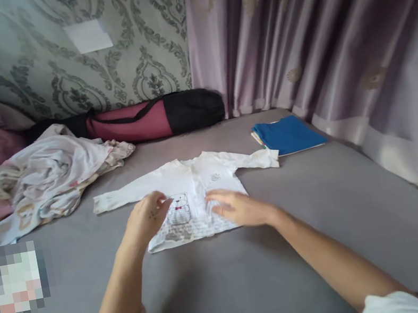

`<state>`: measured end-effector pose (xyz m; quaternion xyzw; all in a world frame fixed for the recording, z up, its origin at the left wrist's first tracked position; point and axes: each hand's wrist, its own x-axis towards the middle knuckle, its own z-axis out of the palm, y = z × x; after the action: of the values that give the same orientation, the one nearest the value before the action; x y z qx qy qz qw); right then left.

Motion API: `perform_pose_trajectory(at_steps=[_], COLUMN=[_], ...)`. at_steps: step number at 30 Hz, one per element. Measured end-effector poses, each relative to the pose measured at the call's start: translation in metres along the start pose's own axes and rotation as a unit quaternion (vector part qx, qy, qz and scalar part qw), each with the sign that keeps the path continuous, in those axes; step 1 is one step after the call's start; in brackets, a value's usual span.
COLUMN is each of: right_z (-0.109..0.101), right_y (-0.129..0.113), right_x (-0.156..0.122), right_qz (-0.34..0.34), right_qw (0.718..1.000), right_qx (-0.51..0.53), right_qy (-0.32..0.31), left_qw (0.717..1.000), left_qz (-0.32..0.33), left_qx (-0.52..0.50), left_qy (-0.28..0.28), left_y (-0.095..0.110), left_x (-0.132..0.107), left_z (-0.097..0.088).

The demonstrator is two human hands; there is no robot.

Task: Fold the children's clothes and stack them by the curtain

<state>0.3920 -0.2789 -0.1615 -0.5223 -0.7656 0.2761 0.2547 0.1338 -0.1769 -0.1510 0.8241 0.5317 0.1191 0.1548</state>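
A small white long-sleeved shirt [192, 175] lies spread flat on the grey bed sheet, neckline facing away from me. It has a bear drawing with a red bow on its left half, lines of print near the hem and a small motif on the right chest. Over the bear's side hovers my left hand [149, 215], fingers loosely curved, with no cloth seen lifted in it. My right hand [240, 207] is over the shirt's right half, fingers apart and slightly blurred; whether it touches the fabric is unclear.
Folded blue cloth [292, 134] lies at the back right, by the curtain [244, 37]. A long red and black bag [134, 122] rests against the patterned wall. Rumpled pale clothes [57, 167] are heaped at the left. A blurred-out patch covers something at lower left.
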Motion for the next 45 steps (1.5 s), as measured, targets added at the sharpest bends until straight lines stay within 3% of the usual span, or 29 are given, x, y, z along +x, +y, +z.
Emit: perform_pose_trajectory(at_steps=[2,4,5,7,9,15,18,21,24,27,31,33,38,45], right_z=[-0.035,-0.071,-0.086,-0.108,-0.117,-0.101,-0.097,-0.099,-0.105,-0.113,-0.116,-0.112,-0.099,-0.093], right_y=[0.020,0.042,0.052,0.069,0.081,0.115,0.127,0.132,0.134,0.139,0.148,0.150,0.141,0.138], right_x=[0.007,0.009,0.008,0.002,-0.005,-0.011,-0.009,-0.010,-0.013,-0.015,-0.011,-0.009,-0.018,-0.033], right_qz=[0.118,0.298,0.332,0.369,0.397,0.476,0.490,0.493,0.476,0.462,0.458,0.462,0.472,0.505], right_qw=[0.985,0.912,0.889,0.860,0.839,0.782,0.776,0.788,0.808,0.814,0.787,0.775,0.773,0.742], right_qx=[-0.004,-0.069,-0.086,-0.106,-0.121,-0.164,-0.190,-0.188,-0.193,-0.158,-0.077,-0.068,-0.114,-0.214], right_qy=[0.122,0.273,0.304,0.337,0.353,0.368,0.349,0.316,0.290,0.314,0.407,0.425,0.408,0.385], left_qw=[0.996,0.988,0.985,0.982,0.984,0.985,0.985,0.987,0.989,0.990,0.991,0.990,0.987,0.989], left_qz=[0.081,0.133,0.145,0.157,0.155,0.163,0.168,0.160,0.148,0.132,0.105,0.100,0.116,0.106], left_qx=[-0.044,-0.080,-0.096,-0.105,-0.083,-0.043,-0.026,-0.008,0.008,0.014,0.010,0.009,0.011,0.045], left_qy=[-0.012,-0.009,-0.002,0.005,0.017,0.040,0.036,0.026,0.024,0.040,0.087,0.103,0.109,0.093], left_y=[0.026,0.050,0.060,0.076,0.087,0.112,0.124,0.133,0.137,0.135,0.132,0.130,0.130,0.136], left_x=[0.026,0.053,0.065,0.088,0.108,0.155,0.174,0.184,0.185,0.182,0.178,0.178,0.177,0.170], left_z=[0.005,0.020,0.029,0.050,0.069,0.094,0.101,0.112,0.126,0.137,0.145,0.146,0.145,0.137])
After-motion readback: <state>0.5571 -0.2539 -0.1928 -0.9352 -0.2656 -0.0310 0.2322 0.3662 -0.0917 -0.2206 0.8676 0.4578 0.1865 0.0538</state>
